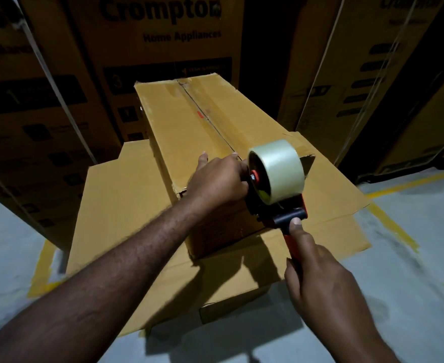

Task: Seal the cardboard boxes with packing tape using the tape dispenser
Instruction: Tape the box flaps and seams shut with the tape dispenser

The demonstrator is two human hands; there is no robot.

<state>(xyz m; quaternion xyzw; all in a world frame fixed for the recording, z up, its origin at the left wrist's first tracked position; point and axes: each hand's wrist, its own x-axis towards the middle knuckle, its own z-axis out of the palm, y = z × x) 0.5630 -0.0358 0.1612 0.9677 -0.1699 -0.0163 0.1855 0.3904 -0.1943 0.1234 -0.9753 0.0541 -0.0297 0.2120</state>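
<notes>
Two bare forearms reach forward from below. Nearest, at the lower right, the right hand (317, 279) is wrapped tight round the orange handle of the tape dispenser (290, 215), its thumb lying along the top against the black part. The dispenser stands at the near end of a long cardboard box (189, 127), with its clear tape roll (278, 169) upright above the box's centre seam (205, 113). The left hand (218, 179) rests on the box top just left of the roll, touching the dispenser's front. Its fingers curl out of sight there, so whether they pinch the tape cannot be told. The long box lies on a wider box (126, 218) with flaps spread flat, on a grey floor (411, 284) marked with yellow lines (391, 224). Tall printed cartons (158, 35) stand stacked behind.
</notes>
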